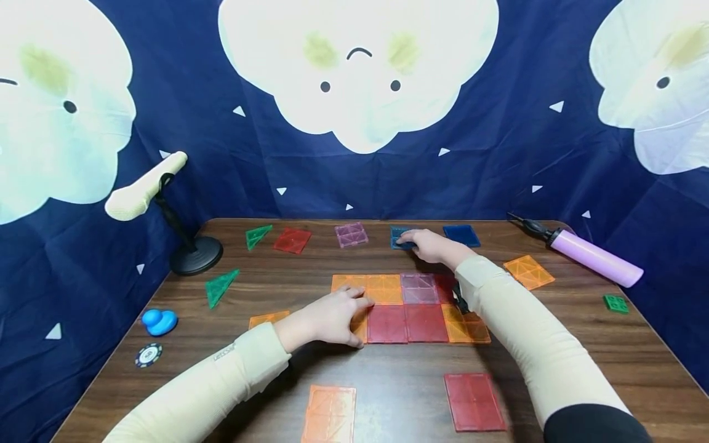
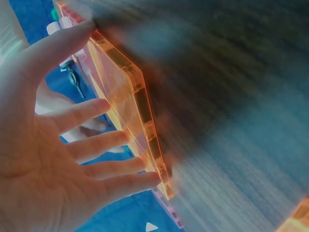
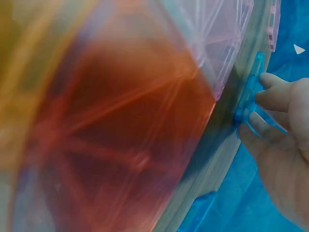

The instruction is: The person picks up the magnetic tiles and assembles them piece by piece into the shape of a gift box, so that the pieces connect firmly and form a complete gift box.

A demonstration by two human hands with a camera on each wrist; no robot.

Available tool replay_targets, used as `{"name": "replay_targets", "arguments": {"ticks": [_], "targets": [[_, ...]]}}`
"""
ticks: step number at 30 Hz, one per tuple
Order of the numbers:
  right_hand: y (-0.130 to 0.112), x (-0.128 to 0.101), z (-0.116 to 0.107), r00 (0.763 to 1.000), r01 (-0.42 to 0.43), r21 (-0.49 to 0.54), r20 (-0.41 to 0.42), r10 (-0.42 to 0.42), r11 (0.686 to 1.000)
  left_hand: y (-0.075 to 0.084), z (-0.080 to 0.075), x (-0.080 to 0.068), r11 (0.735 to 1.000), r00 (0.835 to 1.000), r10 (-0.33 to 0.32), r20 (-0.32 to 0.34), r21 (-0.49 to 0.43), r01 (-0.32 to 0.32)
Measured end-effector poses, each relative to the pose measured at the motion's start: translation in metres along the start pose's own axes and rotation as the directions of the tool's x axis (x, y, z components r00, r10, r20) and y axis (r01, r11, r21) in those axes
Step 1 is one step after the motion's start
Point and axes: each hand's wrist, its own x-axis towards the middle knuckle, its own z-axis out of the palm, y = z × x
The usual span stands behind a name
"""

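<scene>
reaching across the wooden tabletop (image 1: 399, 384), the right hand (image 1: 429, 245) has its fingertips on a light-blue translucent plastic square tile (image 1: 396, 234) near the far edge. that tile lies between a pale-purple translucent square tile (image 1: 351, 235) on its left and a dark-blue square tile (image 1: 461, 235) on its right. i cannot tell whether the right grip pinches the light-blue tile or only touches it.

the left hand (image 1: 335, 315) has its fingers spread apart at the left end of a flat two-row block of square tiles (image 1: 407, 324), touching the orange tiles there; the left grip is loose and holds nothing. the block's far row runs orange, orange, purple, red; its near row runs orange, red, red, orange. the right forearm, in a cream sleeve, passes over the block's right end.

nearer the front lie an orange translucent tile (image 1: 329, 413) and a red translucent tile (image 1: 474, 402), well apart. at the far left are a red square tile (image 1: 292, 240) and a green translucent triangle (image 1: 257, 236), with a second green triangle (image 1: 221, 287) closer in. a black stand (image 1: 196, 255), a blue duck-shaped toy (image 1: 159, 322) and a black-and-white chip (image 1: 148, 355) sit along the left side; a purple-and-black hand pump (image 1: 598, 257) and a small green brick (image 1: 616, 303) lie on the right.
</scene>
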Motion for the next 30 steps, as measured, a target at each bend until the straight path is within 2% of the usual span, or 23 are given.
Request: {"name": "replay_targets", "arguments": {"ticks": [14, 21, 30], "targets": [[0.000, -0.049, 0.015, 0.992, 0.122, 0.045, -0.016, -0.121, 0.992, 0.004, -0.003, -0.001, 1.000, 1.000, -0.015, 0.011, -0.007, 0.015], [-0.004, -0.060, 0.017, 0.983, 0.185, 0.073, -0.011, -0.185, 0.980, 0.004, -0.004, -0.001, 1.000, 1.000, -0.025, 0.012, -0.005, 0.025], [-0.003, -0.076, 0.023, 0.985, 0.172, 0.102, -0.010, -0.172, 0.980, 0.003, -0.005, -0.002, 1.000, 1.000, -0.015, 0.024, 0.001, 0.015]]}}
